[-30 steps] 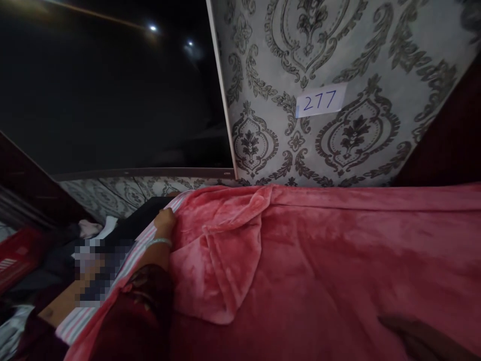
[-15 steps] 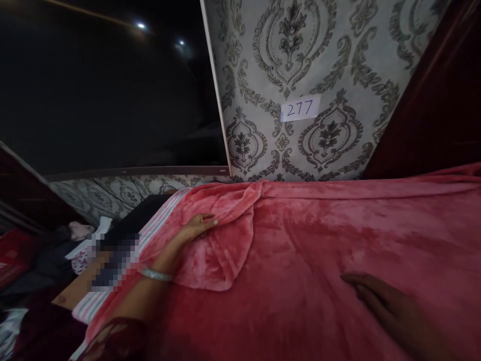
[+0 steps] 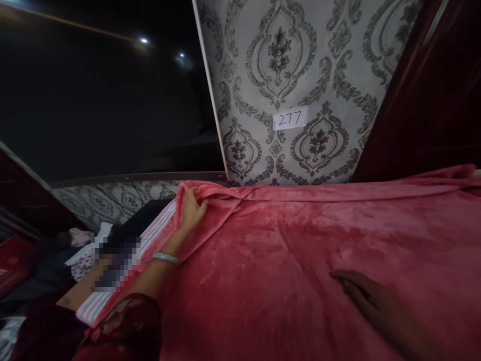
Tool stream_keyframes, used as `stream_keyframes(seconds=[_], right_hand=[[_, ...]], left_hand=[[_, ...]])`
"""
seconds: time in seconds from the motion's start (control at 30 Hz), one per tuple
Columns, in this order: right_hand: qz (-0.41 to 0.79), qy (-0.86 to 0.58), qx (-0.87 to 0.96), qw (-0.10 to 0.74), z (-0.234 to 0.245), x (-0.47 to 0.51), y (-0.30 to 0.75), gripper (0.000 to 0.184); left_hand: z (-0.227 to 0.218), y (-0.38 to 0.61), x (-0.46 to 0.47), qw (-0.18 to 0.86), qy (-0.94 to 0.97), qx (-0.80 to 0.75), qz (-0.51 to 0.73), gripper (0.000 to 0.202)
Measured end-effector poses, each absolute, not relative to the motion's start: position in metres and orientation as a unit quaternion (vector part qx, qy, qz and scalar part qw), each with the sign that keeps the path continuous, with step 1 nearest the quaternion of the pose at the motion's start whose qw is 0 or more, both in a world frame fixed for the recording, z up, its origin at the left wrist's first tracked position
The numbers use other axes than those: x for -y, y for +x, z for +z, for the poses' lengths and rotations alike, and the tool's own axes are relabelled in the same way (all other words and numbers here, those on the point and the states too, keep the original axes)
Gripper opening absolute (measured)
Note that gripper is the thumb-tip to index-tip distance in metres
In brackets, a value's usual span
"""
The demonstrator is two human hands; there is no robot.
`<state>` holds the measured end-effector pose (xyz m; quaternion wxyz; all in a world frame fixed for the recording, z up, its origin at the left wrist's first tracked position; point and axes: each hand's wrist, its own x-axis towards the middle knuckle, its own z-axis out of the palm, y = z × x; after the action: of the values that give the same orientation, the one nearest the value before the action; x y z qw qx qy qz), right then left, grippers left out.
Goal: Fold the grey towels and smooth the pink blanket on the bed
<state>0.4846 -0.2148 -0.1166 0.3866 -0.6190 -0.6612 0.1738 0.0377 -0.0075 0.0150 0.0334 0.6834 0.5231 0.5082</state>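
Note:
A plush pink-red blanket spreads across most of the lower view, with creases running over it. At its far left corner my left hand is closed on the folded edge, the fingertips partly sunk into the cloth and a bangle on the wrist. My right hand rests on the blanket at the lower right, fingers stretched out and holding nothing. Along the left side, under the blanket, a striped cloth shows.
A large dark screen stands at the back left. Behind the blanket is patterned wallpaper with a paper label reading 277. Dark red wood rises at the right. Clothes and a red bag lie at the lower left.
My left hand has moved away and left to the blanket's far corner, and the folded-over flap there has been drawn out flatter. My right hand stays on the blanket.

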Motion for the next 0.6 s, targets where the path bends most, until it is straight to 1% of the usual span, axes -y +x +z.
stream_keyframes(seconds=[0.07,0.17,0.27,0.33,0.43,0.6], right_hand=[[0.178,-0.619,0.661,0.386,-0.115,0.215,0.485,0.043],[0.179,-0.623,0.658,0.383,-0.115,0.216,0.485,0.043],[0.179,-0.629,0.658,0.373,-0.117,0.217,0.487,0.041],[0.173,-0.628,0.661,0.372,-0.121,0.217,0.49,0.041],[0.157,-0.625,0.668,0.373,-0.134,0.217,0.495,0.041],[0.113,-0.635,0.658,0.389,-0.169,0.218,0.507,0.041]], left_hand=[[0.003,0.038,0.014,-0.046,0.745,-0.531,0.402,0.055],[-0.018,0.033,0.021,-0.17,0.806,-0.534,0.192,0.057],[-0.025,0.019,0.013,-0.213,0.81,-0.542,0.066,0.065],[-0.019,0.005,-0.002,-0.236,0.797,-0.555,0.021,0.073],[-0.001,-0.018,-0.033,-0.259,0.769,-0.584,-0.01,0.08],[0.016,-0.043,-0.075,-0.225,0.71,-0.667,-0.027,0.076]])
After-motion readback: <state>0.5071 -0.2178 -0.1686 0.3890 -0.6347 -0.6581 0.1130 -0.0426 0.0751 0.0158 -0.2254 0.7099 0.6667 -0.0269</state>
